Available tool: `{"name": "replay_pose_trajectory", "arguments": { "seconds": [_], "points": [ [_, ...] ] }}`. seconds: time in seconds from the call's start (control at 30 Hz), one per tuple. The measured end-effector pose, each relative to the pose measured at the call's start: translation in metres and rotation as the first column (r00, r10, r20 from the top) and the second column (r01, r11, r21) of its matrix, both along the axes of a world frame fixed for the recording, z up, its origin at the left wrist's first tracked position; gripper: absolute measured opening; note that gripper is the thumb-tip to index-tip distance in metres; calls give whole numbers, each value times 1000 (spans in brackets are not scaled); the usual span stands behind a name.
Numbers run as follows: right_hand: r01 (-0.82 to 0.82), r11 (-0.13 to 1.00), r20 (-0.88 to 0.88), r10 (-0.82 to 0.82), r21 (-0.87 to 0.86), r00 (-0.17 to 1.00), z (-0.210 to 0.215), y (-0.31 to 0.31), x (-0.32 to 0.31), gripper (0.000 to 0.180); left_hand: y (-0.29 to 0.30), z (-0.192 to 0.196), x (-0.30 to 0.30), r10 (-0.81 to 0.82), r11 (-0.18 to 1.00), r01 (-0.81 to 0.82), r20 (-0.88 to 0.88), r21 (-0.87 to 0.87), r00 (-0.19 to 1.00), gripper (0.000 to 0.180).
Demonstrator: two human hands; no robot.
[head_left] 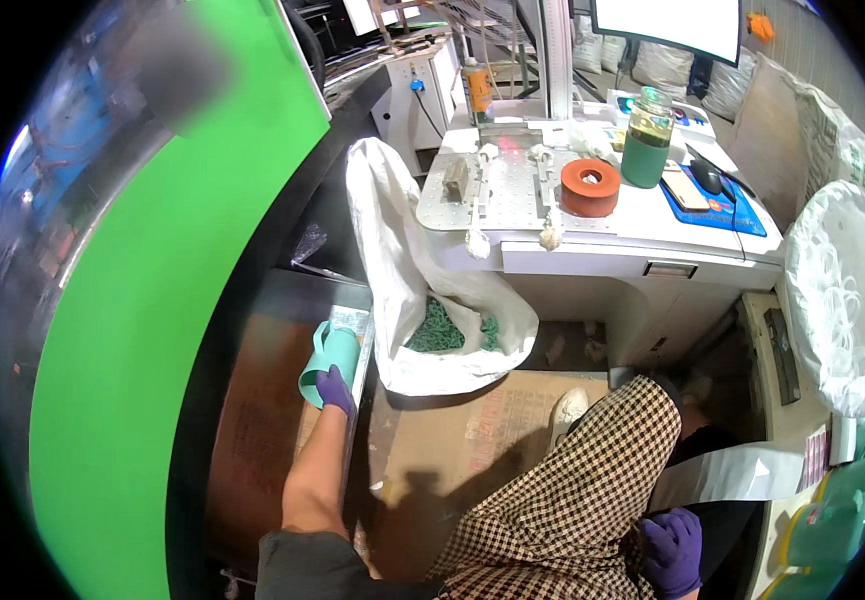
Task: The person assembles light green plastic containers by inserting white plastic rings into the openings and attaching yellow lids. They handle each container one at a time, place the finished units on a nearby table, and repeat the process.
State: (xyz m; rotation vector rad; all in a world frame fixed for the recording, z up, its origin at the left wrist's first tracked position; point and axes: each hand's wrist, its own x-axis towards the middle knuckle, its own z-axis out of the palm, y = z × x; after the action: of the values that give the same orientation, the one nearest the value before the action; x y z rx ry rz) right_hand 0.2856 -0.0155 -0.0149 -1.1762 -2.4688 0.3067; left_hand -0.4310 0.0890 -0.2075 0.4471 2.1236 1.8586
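Note:
My left hand (pixel 335 388), in a purple glove, is closed on the side of a mint-green plastic jug (pixel 341 350) with a loop handle. The jug lies tilted low down at the left, over a metal ledge (pixel 351 318). Just right of it, a white sack (pixel 393 260) stands with its mouth open, and small green plastic pieces (pixel 437 328) show inside. My right hand (pixel 675 552), also gloved in purple, is beside my checked trouser leg at the lower right. Its fingers are curled, and whatever may be inside them is hidden.
A large green machine panel (pixel 143 330) fills the left. Ahead stands a white desk (pixel 573 245) with an orange tape roll (pixel 590 188), a green-filled jar (pixel 648 140) and a mouse (pixel 705 177). A lined bin (pixel 838 310) and green containers (pixel 831 525) are at the right.

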Motion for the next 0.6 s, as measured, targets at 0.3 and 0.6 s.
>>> {"name": "replay_pose_trajectory", "arguments": {
  "seconds": [0.3, 0.6],
  "points": [
    [3, 987, -338, 53, 163, 940, 55, 32, -69, 42, -112, 125, 117, -386, 854, 283, 166, 437, 907, 37],
    [4, 987, -387, 59, 161, 920, 46, 13, -112, 68, -76, 126, 299, -790, 564, 707, -527, -426, 313, 49]
  ]
}}
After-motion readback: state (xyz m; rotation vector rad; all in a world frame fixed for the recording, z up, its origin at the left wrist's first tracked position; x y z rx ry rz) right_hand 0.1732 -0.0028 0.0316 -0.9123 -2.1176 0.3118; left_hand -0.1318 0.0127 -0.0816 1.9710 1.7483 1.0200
